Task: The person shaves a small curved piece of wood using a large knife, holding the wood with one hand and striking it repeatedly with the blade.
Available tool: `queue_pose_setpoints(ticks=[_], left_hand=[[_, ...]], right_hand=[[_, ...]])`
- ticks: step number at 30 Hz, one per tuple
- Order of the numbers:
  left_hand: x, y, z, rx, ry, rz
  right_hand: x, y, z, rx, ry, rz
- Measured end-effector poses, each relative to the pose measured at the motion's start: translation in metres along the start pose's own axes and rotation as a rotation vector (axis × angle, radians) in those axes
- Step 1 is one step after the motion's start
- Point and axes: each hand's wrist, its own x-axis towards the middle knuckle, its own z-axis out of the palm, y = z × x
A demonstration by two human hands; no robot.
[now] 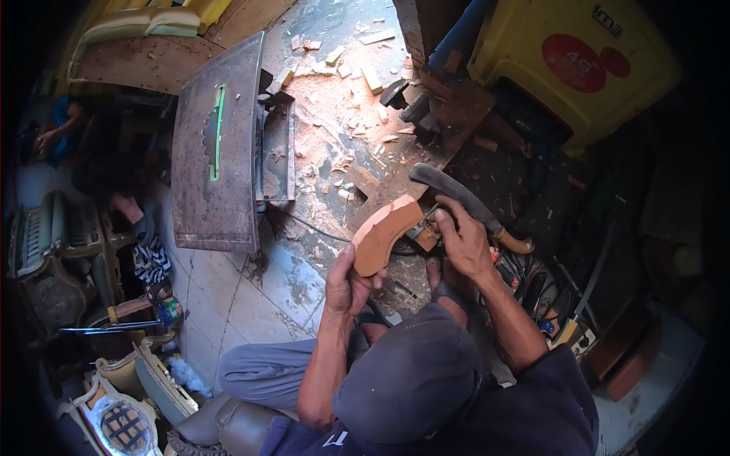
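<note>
**Curved wooden block (388,235) gripped in the left fingers (376,280), thin rod (430,212) in the right fingers (454,212)**

We see the left fingers wrapped around the block's near end, thumb on one side and fingertips on the other. The right fingers are pinched together on the thin rod, just beside the block's far right end; we cannot tell whether its tip touches the wood. The block is tilted up between the two sets of fingers, its hollow side facing the right ones.

Just beyond the right fingers we find a big knife (456,190), its dark curved blade reaching away and its wooden handle lying to their right. Further right is a jumble of cables and tools (544,296). Beyond the left fingers, off to the left, stands a saw table (194,182) with a toothed blade showing beside a green-edged slot. Wood scraps (372,80) and sawdust (323,114) litter the floor well ahead of both. A yellow plastic chair (525,45) stands far ahead on the right. Below the fingers, we look down on a dark cap (407,372).
</note>
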Motion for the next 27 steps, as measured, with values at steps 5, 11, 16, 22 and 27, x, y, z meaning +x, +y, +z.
queue_pose_setpoints(ticks=[5,11,16,22,27], left_hand=[[0.003,0.006,0.010,-0.054,0.259,0.039],[0.002,0.022,-0.004,-0.005,0.253,0.057],[0.004,0.017,0.010,0.262,0.428,0.147],[0.010,0.009,0.016,0.951,0.453,0.354],[0.014,0.004,0.067,1.353,0.580,0.405]], right_hand=[[-0.008,0.037,-0.016,-0.703,0.335,-0.153],[-0.003,0.095,-0.048,-0.687,0.143,0.223],[-0.020,0.114,-0.051,-0.639,0.296,-0.132],[-0.040,0.061,-0.022,-0.444,0.218,-0.231],[-0.035,0.011,0.007,-0.372,0.030,-0.486]])
